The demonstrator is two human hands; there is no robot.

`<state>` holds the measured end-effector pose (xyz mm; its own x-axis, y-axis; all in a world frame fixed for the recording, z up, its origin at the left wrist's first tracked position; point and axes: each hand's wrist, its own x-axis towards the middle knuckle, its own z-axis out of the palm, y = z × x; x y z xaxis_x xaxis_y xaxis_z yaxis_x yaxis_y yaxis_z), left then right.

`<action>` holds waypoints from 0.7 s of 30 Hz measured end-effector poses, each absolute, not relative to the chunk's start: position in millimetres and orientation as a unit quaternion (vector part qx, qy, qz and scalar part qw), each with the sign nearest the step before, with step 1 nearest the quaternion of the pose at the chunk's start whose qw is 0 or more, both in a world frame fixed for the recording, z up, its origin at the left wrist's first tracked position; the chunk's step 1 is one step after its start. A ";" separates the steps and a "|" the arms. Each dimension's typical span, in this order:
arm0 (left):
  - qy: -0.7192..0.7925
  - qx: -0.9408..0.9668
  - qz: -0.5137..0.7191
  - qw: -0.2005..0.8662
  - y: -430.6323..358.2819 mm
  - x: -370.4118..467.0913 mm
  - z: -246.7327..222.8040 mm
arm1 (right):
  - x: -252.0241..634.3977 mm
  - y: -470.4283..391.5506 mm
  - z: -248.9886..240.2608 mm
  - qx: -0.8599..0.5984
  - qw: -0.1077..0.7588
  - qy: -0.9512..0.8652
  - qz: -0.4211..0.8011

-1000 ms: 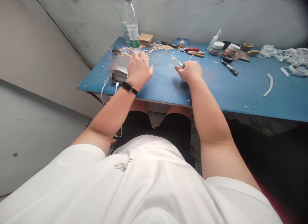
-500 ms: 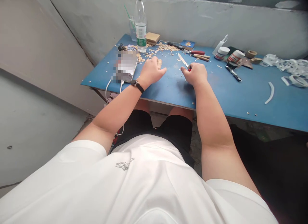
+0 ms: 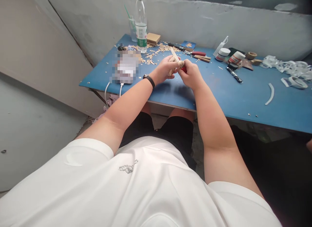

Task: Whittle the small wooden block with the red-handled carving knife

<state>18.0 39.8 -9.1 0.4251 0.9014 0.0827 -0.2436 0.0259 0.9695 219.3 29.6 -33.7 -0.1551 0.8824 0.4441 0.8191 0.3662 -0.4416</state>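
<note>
My left hand (image 3: pixel 164 69) is wrapped round a small pale wood piece (image 3: pixel 180 63) above the blue table. Close beside it on the right, my right hand (image 3: pixel 190 73) grips the red handle of a knife (image 3: pixel 175 54). The knife's blade points up and left and lies against or just over the wood piece; actual contact is hard to make out. Wood shavings (image 3: pixel 165 48) lie on the table behind my hands.
On the blue table (image 3: pixel 219 97), a phone (image 3: pixel 126 67) with a white cable and a bottle (image 3: pixel 141 32) stand left. Carving tools (image 3: pixel 198 53) lie behind; white jars (image 3: pixel 222 54), a black pen-like tool (image 3: pixel 234 74) and plastic strips (image 3: pixel 287 66) are right.
My hands have come together. The left moved right and now shows the wood piece turned up; the right moved slightly left, bringing the knife blade to the wood.
</note>
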 end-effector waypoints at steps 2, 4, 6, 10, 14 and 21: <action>0.295 0.539 0.435 0.658 41.2 19.1 -13.0 | 215.9 27.5 -33.9 -0.571 0.297 -0.764 0.041; 0.303 0.559 0.416 0.650 41.5 21.8 -15.5 | 212.0 21.0 -29.2 -0.586 0.272 -0.763 0.023; 0.317 0.596 0.397 0.622 41.7 24.3 -17.4 | 209.2 14.4 -23.2 -0.603 0.247 -0.759 0.010; 0.325 0.642 0.393 0.572 42.8 25.3 -21.5 | 208.0 9.4 -17.1 -0.631 0.196 -0.751 -0.006; 0.329 0.660 0.408 0.538 44.9 25.5 -28.4 | 203.0 8.1 -15.1 -0.647 0.183 -0.739 -0.024; 0.366 0.642 0.450 0.502 57.3 33.4 -45.1 | 177.2 -5.9 0.6 -0.730 0.128 -0.670 -0.042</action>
